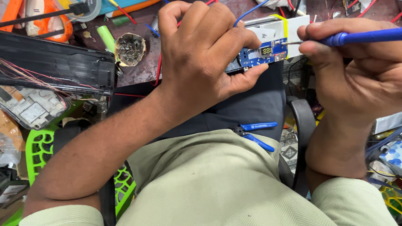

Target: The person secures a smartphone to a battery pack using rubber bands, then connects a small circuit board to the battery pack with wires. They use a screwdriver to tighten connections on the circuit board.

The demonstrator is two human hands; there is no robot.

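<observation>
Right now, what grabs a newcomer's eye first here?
The left hand, at centre, pinches a blue circuit board with a small lit display. From the right, the right hand brings a blue-handled tool with its metal tip to the board's right end. Lower down, blue-handled cutters lie on the person's lap.

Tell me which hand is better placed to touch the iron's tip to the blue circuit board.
Right. The right hand holds the blue soldering iron, its tip already at the circuit board edge. The left hand grips the board, steadying it.
</observation>
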